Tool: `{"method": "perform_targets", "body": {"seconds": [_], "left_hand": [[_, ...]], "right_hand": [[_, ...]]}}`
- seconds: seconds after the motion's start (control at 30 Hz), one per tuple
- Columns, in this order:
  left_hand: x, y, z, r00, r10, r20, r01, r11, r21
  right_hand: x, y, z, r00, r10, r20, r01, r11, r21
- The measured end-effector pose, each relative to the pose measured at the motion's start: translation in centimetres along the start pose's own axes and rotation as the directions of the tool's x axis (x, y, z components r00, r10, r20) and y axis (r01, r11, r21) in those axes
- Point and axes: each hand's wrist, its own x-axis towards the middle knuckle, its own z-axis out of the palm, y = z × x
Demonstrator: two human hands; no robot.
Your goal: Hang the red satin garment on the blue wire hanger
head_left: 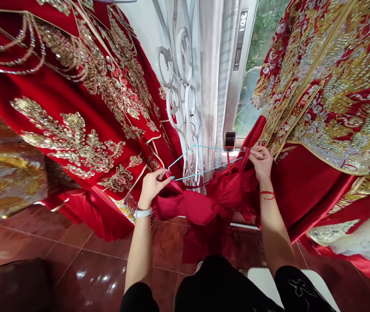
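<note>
A thin light-blue clothes hanger (185, 155) spans the space between my hands, its hook upright in front of the white ironwork. From it hangs a plain red dress (201, 208), its bodice folded outward and the lower part dropping towards the floor. At the hanger's left end, my left hand (154, 187) is closed in a pinch on a dress strap, thumb along the lower bar. My right hand (262, 161) pinches the other strap by the right end, fingers closed. Part of the strap is hidden behind the fingers on each side.
Red gowns with gold beading (100, 125) hang close on the left. A heavily embroidered gold and red garment (328, 86) hangs on the right. White scrolled ironwork (185, 65) and a window frame (237, 56) stand ahead. A white stool (318, 281) is low at the right.
</note>
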Motion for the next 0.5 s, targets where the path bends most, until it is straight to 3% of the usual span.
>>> {"method": "perform_targets", "body": {"seconds": [0.2, 0.37, 0.5], "left_hand": [[0.2, 0.1, 0.2, 1.0, -0.004, -0.017, 0.003, 1.0, -0.015], [-0.1, 0.7, 0.2, 1.0, 0.001, -0.019, -0.001, 1.0, 0.004], [-0.2, 1.0, 0.3, 0.999, -0.01, -0.03, 0.01, 1.0, 0.018]], "right_hand": [[1.6, -0.5, 0.4, 0.997, 0.043, 0.058, -0.044, 0.999, 0.006], [1.8, -2.2, 1.4, 0.957, 0.124, 0.264, -0.115, 0.992, -0.048], [1.8, -3.2, 2.8, 0.921, 0.125, 0.37, -0.094, 0.991, -0.1]]}}
